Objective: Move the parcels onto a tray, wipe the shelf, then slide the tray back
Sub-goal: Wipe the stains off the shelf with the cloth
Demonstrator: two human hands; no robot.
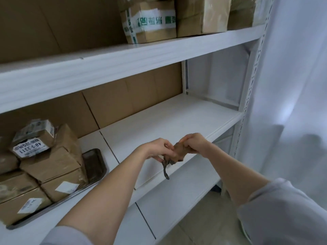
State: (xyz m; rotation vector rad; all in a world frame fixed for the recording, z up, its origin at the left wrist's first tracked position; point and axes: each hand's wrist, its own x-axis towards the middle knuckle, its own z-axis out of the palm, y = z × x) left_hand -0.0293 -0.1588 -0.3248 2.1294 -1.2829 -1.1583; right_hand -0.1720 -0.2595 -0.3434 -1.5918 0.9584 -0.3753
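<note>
Both hands, left (160, 149) and right (192, 143), are bunching up a brown cloth (178, 152) over the bare shelf (177, 117), with the parcels (49, 163) stacked on the tray (95, 163) off to the left.

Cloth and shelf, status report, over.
Left hand and right hand grip the cloth at the shelf front. Parcels stacked on the tray, shelf's left. Path ahead unobstructed.

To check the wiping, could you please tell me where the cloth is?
In the head view the cloth sits centre, held between the left hand and right hand over the middle shelf, right of the tray.
</note>
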